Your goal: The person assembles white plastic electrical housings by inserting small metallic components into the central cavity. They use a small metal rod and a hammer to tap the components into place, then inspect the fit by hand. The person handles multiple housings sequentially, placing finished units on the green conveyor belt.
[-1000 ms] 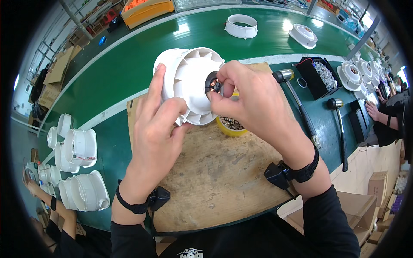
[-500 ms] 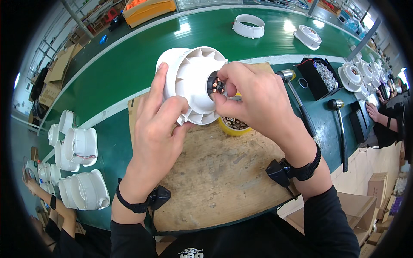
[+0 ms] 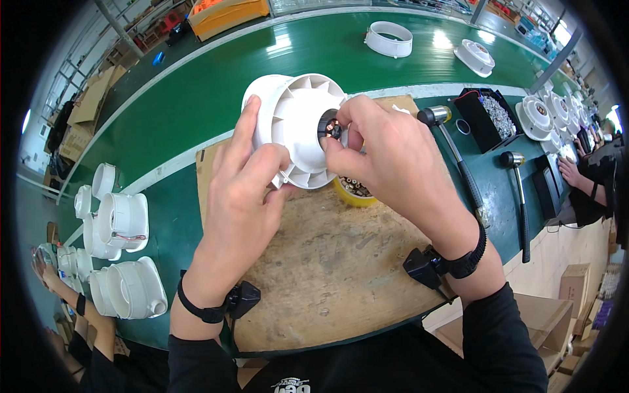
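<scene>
A white plastic fan housing (image 3: 303, 121) with radial ribs is tilted above the board, its round hub facing right. My left hand (image 3: 239, 187) grips it by the left and lower rim, thumb underneath. Inside the hub opening sits a small motor core (image 3: 331, 128), black with copper windings. My right hand (image 3: 393, 150) has its thumb and forefinger closed on the core's right side, partly hiding it. Under the right hand stands a yellow tub (image 3: 356, 200) of small metal bushings, partly covered.
A worn wooden board (image 3: 314, 275) lies in front of me. To the right are two hammers (image 3: 458, 154) (image 3: 517, 196) and a black bin (image 3: 485, 118) of small metal parts. White housings (image 3: 124, 223) stand at left. The green conveyor (image 3: 314, 46) carries a white ring (image 3: 388, 40). Co-workers' hands show at both sides.
The motor core now sits deeper in the hub, with my right fingers closer to the opening. The housing has shifted slightly. The white ring and another part on the conveyor have moved right.
</scene>
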A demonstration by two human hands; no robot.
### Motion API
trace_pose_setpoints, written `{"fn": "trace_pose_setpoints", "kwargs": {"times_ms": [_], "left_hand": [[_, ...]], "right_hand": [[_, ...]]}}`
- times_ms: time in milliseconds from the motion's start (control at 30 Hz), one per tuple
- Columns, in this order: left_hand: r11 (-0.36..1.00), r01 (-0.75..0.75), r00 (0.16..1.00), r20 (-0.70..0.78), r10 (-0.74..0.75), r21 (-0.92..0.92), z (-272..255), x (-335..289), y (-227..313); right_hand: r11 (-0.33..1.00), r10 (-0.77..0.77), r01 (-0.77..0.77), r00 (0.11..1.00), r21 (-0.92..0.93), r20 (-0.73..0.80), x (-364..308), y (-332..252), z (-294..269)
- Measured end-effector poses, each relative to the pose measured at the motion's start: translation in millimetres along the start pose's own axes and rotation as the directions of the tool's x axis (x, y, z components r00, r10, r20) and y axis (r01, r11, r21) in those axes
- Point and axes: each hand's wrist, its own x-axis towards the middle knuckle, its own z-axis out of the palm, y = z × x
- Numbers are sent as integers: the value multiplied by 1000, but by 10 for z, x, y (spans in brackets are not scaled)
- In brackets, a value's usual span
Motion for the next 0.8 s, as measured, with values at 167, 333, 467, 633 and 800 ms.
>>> {"fn": "trace_pose_setpoints", "kwargs": {"times_ms": [167, 333, 467, 633, 800], "left_hand": [[1000, -13, 1000, 1, 13, 17, 4, -14, -17], [1000, 11, 1000, -3, -11, 29, -1, -2, 6], [999, -26, 1000, 5, 25, 38, -6, -15, -22], [1000, -25, 1000, -1, 25, 18, -14, -6, -16], [999, -30, 1000, 10, 30, 35, -11, -17, -21]], "right_hand": [[999, -43, 43, 999, -19, 4, -3, 9, -4], [998, 49, -48, 998, -33, 46, -14, -37, -13], [1000, -11, 12, 1000, -18, 25, -9, -13, 5], [1000, -9, 10, 1000, -23, 16, -2, -17, 1], [1000, -3, 3, 1000, -10, 16, -4, -14, 13]]}}
